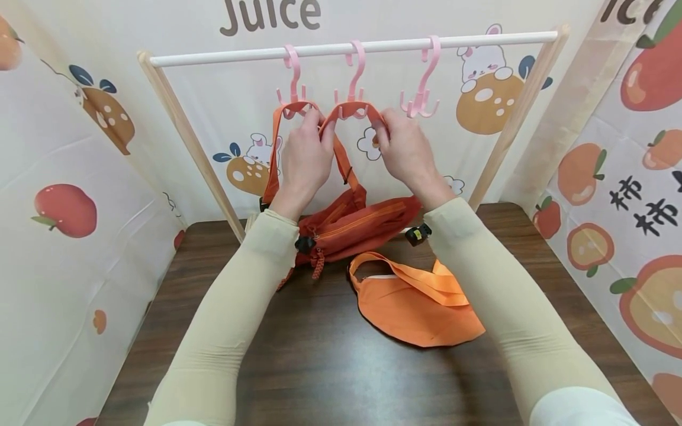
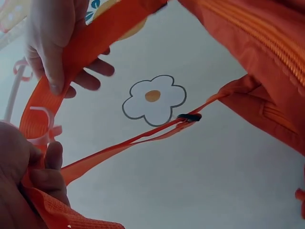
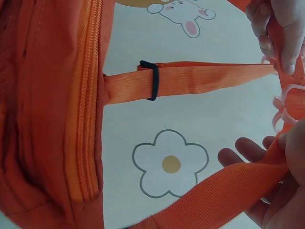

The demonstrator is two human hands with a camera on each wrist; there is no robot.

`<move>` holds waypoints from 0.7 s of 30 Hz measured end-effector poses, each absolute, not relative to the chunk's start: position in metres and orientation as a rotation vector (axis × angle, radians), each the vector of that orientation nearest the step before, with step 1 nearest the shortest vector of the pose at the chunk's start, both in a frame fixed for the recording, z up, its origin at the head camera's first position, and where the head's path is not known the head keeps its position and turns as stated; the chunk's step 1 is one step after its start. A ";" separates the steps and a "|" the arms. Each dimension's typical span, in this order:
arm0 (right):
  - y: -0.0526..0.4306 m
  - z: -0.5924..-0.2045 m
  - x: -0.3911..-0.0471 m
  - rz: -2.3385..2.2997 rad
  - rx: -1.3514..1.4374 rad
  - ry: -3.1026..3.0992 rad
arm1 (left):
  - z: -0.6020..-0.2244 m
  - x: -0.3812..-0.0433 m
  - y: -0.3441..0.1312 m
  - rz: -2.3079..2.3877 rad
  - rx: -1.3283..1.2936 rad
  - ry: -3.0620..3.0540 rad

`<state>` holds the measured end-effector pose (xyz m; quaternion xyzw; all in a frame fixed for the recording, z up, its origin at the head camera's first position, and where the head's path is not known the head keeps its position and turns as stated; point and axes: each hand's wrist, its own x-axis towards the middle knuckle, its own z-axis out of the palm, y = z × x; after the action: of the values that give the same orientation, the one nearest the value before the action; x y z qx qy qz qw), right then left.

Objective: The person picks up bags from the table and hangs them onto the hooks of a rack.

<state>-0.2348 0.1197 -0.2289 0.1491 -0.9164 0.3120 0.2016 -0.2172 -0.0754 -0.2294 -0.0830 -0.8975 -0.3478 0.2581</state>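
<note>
Both hands hold an orange webbing strap (image 1: pixel 350 109) at the prongs of the middle pink hook (image 1: pixel 358 68). My left hand (image 1: pixel 306 155) grips it just left of the hook. On the other side, my right hand (image 1: pixel 406 147) pinches it between thumb and fingers. In the right wrist view, the strap (image 3: pixel 209 198) runs down from the right hand. A rust-red waist bag (image 1: pixel 367 228) with an orange zip hangs below, partly hidden by the left wrist. Another strap (image 1: pixel 276 148), looped on the left pink hook (image 1: pixel 294 74), runs down toward black hardware.
The hooks hang from a white rail (image 1: pixel 224 56) on a wooden frame (image 1: pixel 192 142). The right pink hook (image 1: pixel 423 83) carries nothing. A lighter orange waist bag (image 1: pixel 421 313) lies on the dark wooden table (image 1: pixel 319 367), beside the right forearm. Printed fabric (image 1: pixel 69 266) surrounds the table.
</note>
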 end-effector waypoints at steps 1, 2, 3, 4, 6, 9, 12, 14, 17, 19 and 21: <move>0.120 -0.230 -0.236 0.867 0.414 -2.573 | -0.231 -0.217 -0.076 -0.955 -0.230 -2.432; 0.119 -0.232 -0.237 0.868 0.419 -2.580 | -0.233 -0.216 -0.076 -0.964 -0.230 -2.437; 0.119 -0.233 -0.238 0.867 0.420 -2.592 | -0.235 -0.215 -0.077 -0.971 -0.230 -2.440; 0.120 -0.235 -0.239 0.868 0.419 -2.602 | -0.237 -0.215 -0.078 -0.972 -0.229 -2.441; 0.120 -0.239 -0.240 0.868 0.419 -2.616 | -0.242 -0.214 -0.079 -0.972 -0.225 -2.438; 0.121 -0.247 -0.242 0.865 0.407 -2.636 | -0.250 -0.213 -0.082 -0.969 -0.217 -2.437; 0.123 -0.257 -0.244 0.871 0.403 -2.633 | -0.257 -0.213 -0.085 -0.976 -0.223 -2.435; 0.125 -0.262 -0.244 0.880 0.399 -2.637 | -0.260 -0.213 -0.086 -0.978 -0.226 -2.432; 0.127 -0.269 -0.244 0.901 0.408 -2.632 | -0.263 -0.211 -0.088 -0.967 -0.217 -2.431; 0.129 -0.273 -0.244 0.903 0.409 -2.628 | -0.265 -0.210 -0.090 -0.954 -0.211 -2.432; 0.131 -0.277 -0.244 0.904 0.412 -2.617 | -0.266 -0.209 -0.091 -0.950 -0.207 -2.433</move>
<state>-0.2441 0.1310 -0.2767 0.1450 -0.9213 0.3182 0.1702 -0.2092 -0.0907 -0.2656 -0.0763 -0.8973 -0.3502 0.2578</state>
